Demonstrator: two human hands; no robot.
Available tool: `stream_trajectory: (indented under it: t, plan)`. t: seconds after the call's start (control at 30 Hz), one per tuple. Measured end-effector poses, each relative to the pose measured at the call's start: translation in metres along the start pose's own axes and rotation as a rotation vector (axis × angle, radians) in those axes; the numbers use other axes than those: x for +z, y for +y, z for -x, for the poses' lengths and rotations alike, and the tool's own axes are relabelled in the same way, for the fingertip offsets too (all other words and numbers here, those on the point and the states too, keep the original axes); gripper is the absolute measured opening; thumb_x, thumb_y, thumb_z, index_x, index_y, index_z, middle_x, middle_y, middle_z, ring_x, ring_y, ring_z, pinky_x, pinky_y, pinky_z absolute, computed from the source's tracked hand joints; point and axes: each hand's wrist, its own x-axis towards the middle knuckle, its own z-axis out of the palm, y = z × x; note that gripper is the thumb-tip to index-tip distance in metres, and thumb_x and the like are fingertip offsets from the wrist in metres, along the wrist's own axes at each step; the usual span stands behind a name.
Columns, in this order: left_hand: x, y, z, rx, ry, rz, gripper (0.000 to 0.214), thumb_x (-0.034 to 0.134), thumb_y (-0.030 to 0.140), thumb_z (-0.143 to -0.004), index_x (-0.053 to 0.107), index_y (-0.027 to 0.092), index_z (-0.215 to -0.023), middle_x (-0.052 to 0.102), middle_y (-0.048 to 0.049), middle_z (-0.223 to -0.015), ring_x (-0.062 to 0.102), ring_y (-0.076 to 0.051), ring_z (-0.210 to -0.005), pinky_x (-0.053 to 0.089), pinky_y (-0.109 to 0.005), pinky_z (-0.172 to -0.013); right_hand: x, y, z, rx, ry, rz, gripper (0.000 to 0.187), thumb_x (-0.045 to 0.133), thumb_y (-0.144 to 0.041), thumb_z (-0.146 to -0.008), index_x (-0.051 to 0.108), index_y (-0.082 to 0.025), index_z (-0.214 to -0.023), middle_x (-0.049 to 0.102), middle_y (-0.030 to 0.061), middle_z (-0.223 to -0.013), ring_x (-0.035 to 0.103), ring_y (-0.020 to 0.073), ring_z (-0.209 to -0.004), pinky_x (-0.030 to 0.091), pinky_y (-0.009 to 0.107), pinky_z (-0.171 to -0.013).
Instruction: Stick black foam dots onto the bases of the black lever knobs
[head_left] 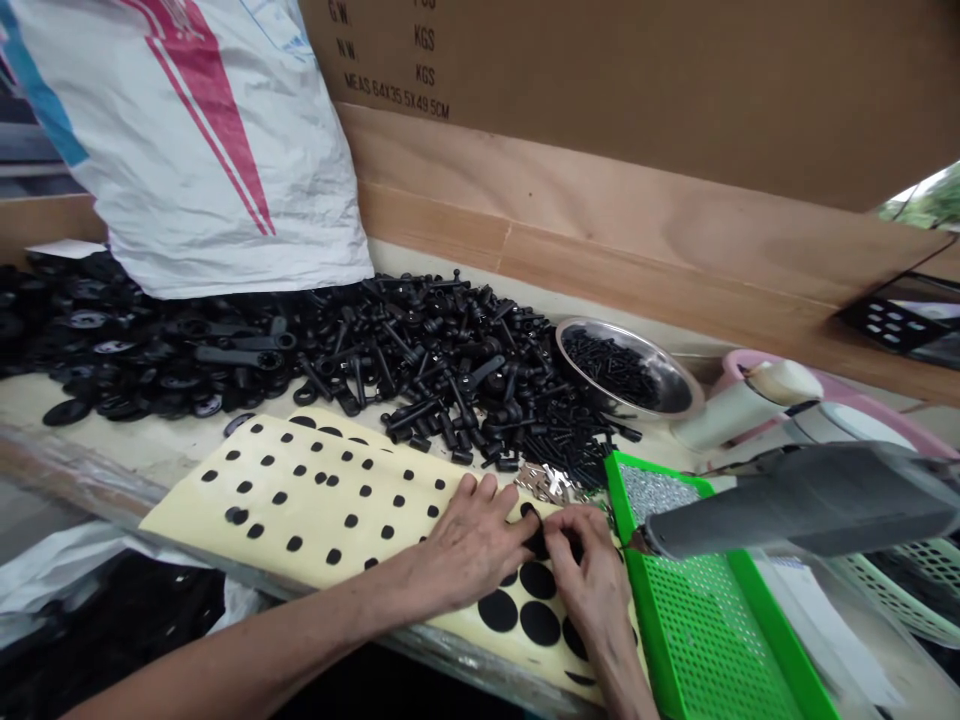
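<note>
My left hand (472, 540) lies on a pale yellow backing sheet (315, 510) dotted with small black marks, its fingers pressed down and its thumb meeting my right hand. My right hand (589, 570) pinches a black round sticker (535, 542) at the sheet's right part, beside several large black round stickers (538, 580). A big heap of black plastic parts (442, 370) lies just beyond the sheet.
A steel bowl (679, 375) holds black screws. A green perforated tray (712, 640) with small silver bits sits right of my hands, a grey power tool (810, 500) above it. White woven sack (202, 140) back left, cardboard box (675, 80) behind, black discs (90, 350) far left.
</note>
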Motion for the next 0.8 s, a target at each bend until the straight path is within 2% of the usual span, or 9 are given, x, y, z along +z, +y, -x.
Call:
stream_trajectory:
  t: [0.17, 0.3, 0.43, 0.47, 0.53, 0.6, 0.67, 0.7, 0.8]
  plan:
    - [-0.008, -0.001, 0.004, -0.022, -0.018, 0.132, 0.029, 0.057, 0.028, -0.089, 0.051, 0.021, -0.116, 0.061, -0.0067, -0.103, 0.05, -0.027, -0.099, 0.038, -0.044, -0.09, -0.004, -0.001, -0.001, -0.013, -0.009, -0.12, 0.024, 0.049, -0.04, -0.084, 0.058, -0.022, -0.071, 0.057, 0.0041, -0.084, 0.056, 0.0218, -0.083, 0.043, 0.035, -0.078]
    - [-0.019, -0.008, 0.003, -0.194, 0.035, 0.455, 0.033, 0.061, 0.026, -0.086, 0.052, 0.018, -0.117, 0.065, -0.0061, -0.102, 0.053, -0.023, -0.098, 0.042, -0.038, -0.087, -0.008, -0.013, 0.001, -0.016, -0.005, -0.203, 0.022, 0.051, -0.039, -0.086, 0.059, -0.022, -0.073, 0.06, 0.0041, -0.088, 0.056, 0.0221, -0.089, 0.042, 0.035, -0.084]
    - [-0.027, -0.016, 0.001, -0.29, 0.141, 0.681, 0.005, 0.063, 0.02, -0.083, 0.066, 0.022, -0.087, 0.066, -0.0008, -0.113, 0.054, -0.021, -0.105, 0.039, -0.038, -0.096, -0.008, -0.026, 0.004, -0.004, -0.075, -0.276, 0.021, 0.054, -0.039, -0.086, 0.062, -0.021, -0.078, 0.062, 0.0031, -0.087, 0.058, 0.0207, -0.086, 0.045, 0.033, -0.08]
    - [-0.028, -0.018, 0.001, -0.307, 0.172, 0.714, 0.004, 0.064, 0.019, -0.082, 0.067, 0.022, -0.08, 0.067, -0.0001, -0.113, 0.054, -0.021, -0.105, 0.038, -0.039, -0.098, -0.007, -0.029, 0.005, 0.01, -0.081, -0.301, 0.021, 0.055, -0.039, -0.086, 0.064, -0.021, -0.08, 0.063, 0.0033, -0.088, 0.058, 0.0207, -0.087, 0.045, 0.033, -0.081]
    - [-0.031, -0.019, 0.004, -0.362, 0.227, 0.778, 0.005, 0.066, 0.019, -0.079, 0.068, 0.022, -0.075, 0.068, -0.0006, -0.11, 0.054, -0.022, -0.105, 0.037, -0.04, -0.099, -0.003, -0.032, 0.007, 0.056, -0.056, -0.361, 0.023, 0.058, -0.041, -0.085, 0.067, -0.021, -0.092, 0.065, 0.0045, -0.097, 0.059, 0.0211, -0.094, 0.045, 0.034, -0.085]
    - [-0.034, -0.02, 0.008, -0.445, 0.259, 0.853, 0.004, 0.067, 0.02, -0.077, 0.069, 0.021, -0.074, 0.068, -0.0018, -0.106, 0.054, -0.022, -0.106, 0.037, -0.041, -0.1, 0.001, -0.034, 0.008, 0.133, 0.004, -0.405, 0.035, 0.061, -0.042, -0.083, 0.065, -0.022, -0.112, 0.064, 0.0054, -0.107, 0.059, 0.0205, -0.095, 0.046, 0.034, -0.086]
    - [-0.037, -0.02, 0.012, -0.516, 0.264, 0.935, 0.004, 0.068, 0.022, -0.076, 0.068, 0.021, -0.072, 0.067, -0.0025, -0.104, 0.054, -0.022, -0.107, 0.037, -0.04, -0.1, 0.004, -0.037, 0.008, 0.185, 0.035, -0.423, 0.045, 0.064, -0.044, -0.08, 0.062, -0.022, -0.12, 0.063, 0.0062, -0.111, 0.06, 0.0201, -0.091, 0.048, 0.034, -0.083]
    - [-0.038, -0.019, 0.013, -0.538, 0.263, 0.973, 0.005, 0.069, 0.023, -0.076, 0.068, 0.021, -0.071, 0.067, -0.0027, -0.103, 0.054, -0.022, -0.107, 0.038, -0.039, -0.1, 0.005, -0.039, 0.008, 0.194, 0.021, -0.434, 0.044, 0.065, -0.044, -0.079, 0.063, -0.021, -0.116, 0.064, 0.0062, -0.109, 0.06, 0.0204, -0.09, 0.048, 0.033, -0.081]
    - [-0.04, -0.019, 0.017, -0.556, 0.256, 1.036, 0.009, 0.069, 0.026, -0.076, 0.068, 0.02, -0.07, 0.068, -0.0033, -0.098, 0.057, -0.022, -0.103, 0.042, -0.036, -0.096, 0.008, -0.044, 0.008, 0.166, -0.083, -0.481, 0.026, 0.066, -0.044, -0.078, 0.068, -0.02, -0.086, 0.065, 0.0038, -0.088, 0.059, 0.0201, -0.083, 0.048, 0.03, -0.075]
